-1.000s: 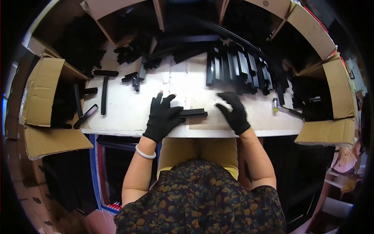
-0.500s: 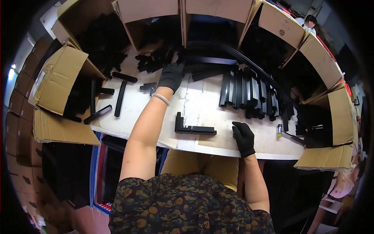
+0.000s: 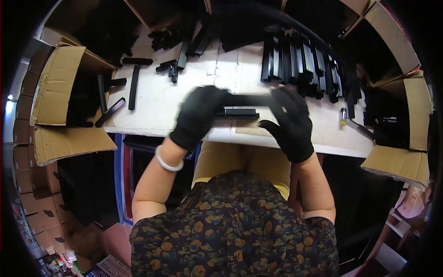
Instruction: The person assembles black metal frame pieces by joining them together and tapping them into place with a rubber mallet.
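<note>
Both my hands wear black gloves. My left hand (image 3: 197, 116) and my right hand (image 3: 290, 121) hold the two ends of a long black plastic bar (image 3: 247, 99) just above the white table (image 3: 157, 106). Under it, flat on the table, lies another black part (image 3: 240, 113). The motion blurs the fingers. A white bangle (image 3: 167, 160) rings my left wrist.
A row of upright black bars (image 3: 300, 62) stands at the back right. Loose black bars (image 3: 134, 85) lie at the left. Open cardboard boxes (image 3: 57, 87) with black parts ring the table. A small metal tool (image 3: 343, 115) lies at the right.
My left hand has come back from the far pile with a black bar. My right hand has risen from the table's edge and taken the bar's other end.
</note>
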